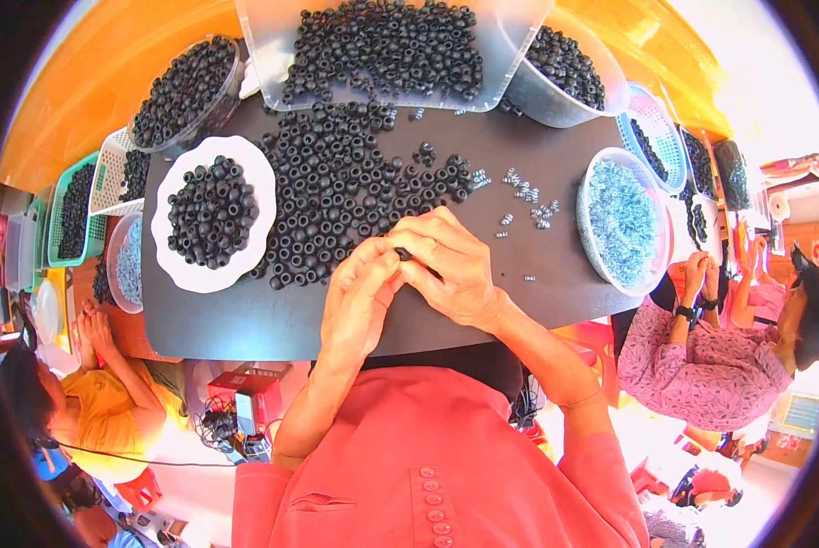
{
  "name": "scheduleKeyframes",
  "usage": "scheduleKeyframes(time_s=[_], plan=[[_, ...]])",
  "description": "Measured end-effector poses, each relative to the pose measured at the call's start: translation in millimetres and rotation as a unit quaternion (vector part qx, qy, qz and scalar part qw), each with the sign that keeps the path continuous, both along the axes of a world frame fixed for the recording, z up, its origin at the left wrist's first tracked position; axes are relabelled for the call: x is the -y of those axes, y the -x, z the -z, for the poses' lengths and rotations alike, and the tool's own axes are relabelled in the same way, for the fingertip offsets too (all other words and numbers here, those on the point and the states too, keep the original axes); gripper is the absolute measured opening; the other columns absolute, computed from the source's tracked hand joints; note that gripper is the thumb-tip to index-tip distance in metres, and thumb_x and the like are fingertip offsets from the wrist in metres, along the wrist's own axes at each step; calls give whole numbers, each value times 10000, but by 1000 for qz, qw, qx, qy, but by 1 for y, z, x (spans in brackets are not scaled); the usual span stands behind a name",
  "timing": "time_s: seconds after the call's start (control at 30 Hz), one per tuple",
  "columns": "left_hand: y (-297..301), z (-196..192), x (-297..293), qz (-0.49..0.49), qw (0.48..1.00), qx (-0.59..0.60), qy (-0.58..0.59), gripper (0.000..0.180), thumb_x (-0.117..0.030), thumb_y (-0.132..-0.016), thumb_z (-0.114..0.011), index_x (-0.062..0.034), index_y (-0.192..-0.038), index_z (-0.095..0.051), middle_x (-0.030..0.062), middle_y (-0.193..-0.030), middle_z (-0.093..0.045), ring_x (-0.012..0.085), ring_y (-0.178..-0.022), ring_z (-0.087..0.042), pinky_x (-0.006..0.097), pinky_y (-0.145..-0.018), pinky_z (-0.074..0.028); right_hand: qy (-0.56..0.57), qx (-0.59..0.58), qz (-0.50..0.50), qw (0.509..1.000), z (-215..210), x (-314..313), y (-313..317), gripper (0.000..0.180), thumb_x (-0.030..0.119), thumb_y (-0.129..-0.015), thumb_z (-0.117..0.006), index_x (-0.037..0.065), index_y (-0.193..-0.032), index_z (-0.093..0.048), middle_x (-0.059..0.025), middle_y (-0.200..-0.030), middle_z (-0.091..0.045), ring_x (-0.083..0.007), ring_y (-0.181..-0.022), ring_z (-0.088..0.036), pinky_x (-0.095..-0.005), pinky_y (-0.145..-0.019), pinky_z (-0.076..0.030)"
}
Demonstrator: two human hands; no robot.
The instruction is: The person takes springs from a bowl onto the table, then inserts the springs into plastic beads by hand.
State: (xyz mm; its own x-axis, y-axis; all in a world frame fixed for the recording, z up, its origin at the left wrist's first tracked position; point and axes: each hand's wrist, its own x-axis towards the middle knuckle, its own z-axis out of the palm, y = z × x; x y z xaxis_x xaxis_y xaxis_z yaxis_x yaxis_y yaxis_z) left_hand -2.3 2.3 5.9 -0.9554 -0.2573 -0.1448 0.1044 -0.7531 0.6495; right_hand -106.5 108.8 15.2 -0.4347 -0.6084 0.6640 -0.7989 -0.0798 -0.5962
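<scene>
Black beads (pixel 320 183) look plastic (faintly glossy); springs (pixel 621 215), shiny metal.

Dark curved-edge table (pixel 245 325)
Right of the scalloped white plate (pixel 210 279): loose black beads (pixel 322 187), small coil springs (pixel 523 191), round tub (pixel 592 250).

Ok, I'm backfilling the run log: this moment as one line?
left hand: pinching black piece | right hand: on same piece | white plate: black pieces heaped

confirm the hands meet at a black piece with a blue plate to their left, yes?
The left hand and right hand meet at a black piece, but the plate to their left is white, not blue, in the head view.
</scene>
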Motion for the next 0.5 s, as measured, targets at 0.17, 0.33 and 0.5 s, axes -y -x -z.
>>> scheduleKeyframes(time_s=[0.17,0.33,0.5], plan=[[2,4,-3,-6,1000,-16,7,216,-132,-938,-478,-2,-1102,-531,128,-991,-631,216,-967,-618,366,-880,-479,-66,21,114,991,-27,-19,19,226,9,-706,-662,24,-930,-634,-113,-905,-642,-243,-773,-609,-332,-686,-498],[1,2,-3,-2,999,-9,38,221,-139,-931,-481,-6,-1102,-526,155,-981,-651,232,-972,-620,375,-880,-478,-37,-24,277,960,-84,-44,133,230,74,-764,-682,33,-987,-643,-113,-867,-638,-214,-780,-605,-307,-736,-485],[4,0,-2,3,1000,-19,22,182,-111,-959,-459,-5,-1089,-529,129,-956,-644,215,-948,-620,355,-868,-478,-28,-209,287,934,-77,-34,161,241,84,-723,-724,73,-955,-660,-96,-920,-649,-232,-843,-612,-343,-794,-481]])
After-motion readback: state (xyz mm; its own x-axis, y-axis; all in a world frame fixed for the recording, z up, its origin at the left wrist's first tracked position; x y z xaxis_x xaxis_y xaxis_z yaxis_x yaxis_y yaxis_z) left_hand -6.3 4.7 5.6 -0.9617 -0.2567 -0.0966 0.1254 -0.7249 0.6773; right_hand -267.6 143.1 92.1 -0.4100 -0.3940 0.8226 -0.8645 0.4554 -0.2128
